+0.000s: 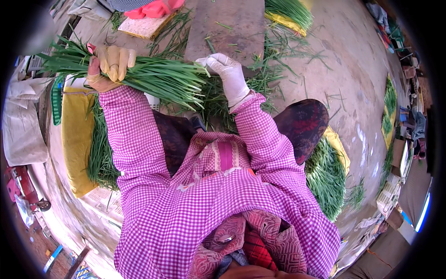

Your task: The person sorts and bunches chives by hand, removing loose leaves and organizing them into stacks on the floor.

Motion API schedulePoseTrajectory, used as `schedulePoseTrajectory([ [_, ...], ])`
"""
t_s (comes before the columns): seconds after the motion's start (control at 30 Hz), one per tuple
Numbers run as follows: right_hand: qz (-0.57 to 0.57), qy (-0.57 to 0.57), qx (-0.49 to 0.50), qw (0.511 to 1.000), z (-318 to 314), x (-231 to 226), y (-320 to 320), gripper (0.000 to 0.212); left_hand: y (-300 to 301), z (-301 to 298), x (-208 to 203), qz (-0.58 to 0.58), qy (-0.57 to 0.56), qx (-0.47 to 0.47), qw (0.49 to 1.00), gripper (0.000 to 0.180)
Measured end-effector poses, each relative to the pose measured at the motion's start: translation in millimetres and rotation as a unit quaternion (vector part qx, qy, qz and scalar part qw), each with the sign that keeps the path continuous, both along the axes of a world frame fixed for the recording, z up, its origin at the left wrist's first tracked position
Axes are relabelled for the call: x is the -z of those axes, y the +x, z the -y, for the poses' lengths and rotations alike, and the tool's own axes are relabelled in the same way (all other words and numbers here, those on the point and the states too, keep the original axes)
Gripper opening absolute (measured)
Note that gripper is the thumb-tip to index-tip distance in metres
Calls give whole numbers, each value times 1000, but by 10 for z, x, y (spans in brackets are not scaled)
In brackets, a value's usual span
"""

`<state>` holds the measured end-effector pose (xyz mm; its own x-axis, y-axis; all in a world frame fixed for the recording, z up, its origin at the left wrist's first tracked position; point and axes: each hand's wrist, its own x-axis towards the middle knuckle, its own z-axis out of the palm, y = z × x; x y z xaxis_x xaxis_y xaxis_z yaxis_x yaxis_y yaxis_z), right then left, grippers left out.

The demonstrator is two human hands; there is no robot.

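A thick bunch of green garlic chives [169,81] lies sideways across my front, leaf tips to the left and pale stalk ends to the right. My left hand [111,67], in a pale glove, is wrapped round its leafy part and holds it up. At the stalk ends my right hand [227,76], in a white glove, pinches with thumb and fingers together at the outermost pale stalks. Loose chive leaves [220,100] litter the ground beneath the bunch and between my knees.
A brown board [225,28] lies ahead with scraps on it. Chives in yellow wrapping lie at the far right [290,16], beside my right knee [325,176] and at left [100,153]. A pink-red item [155,8] sits on a pale block [144,27].
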<state>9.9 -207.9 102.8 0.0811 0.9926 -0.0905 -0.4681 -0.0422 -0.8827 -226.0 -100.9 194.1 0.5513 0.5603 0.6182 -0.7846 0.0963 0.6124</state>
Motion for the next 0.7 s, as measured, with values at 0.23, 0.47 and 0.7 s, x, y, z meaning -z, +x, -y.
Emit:
schedulePoseTrajectory([
  [0.23,192,15,49,980,-75,160,284,30,76,42,-31,-30,-1,-31,999,27],
  [0.47,415,148,-72,895,-60,146,163,36,163,47,7,-48,-30,24,998,27],
  [0.7,577,148,59,801,-54,513,380,20,211,92,-33,-50,-28,-48,997,28],
])
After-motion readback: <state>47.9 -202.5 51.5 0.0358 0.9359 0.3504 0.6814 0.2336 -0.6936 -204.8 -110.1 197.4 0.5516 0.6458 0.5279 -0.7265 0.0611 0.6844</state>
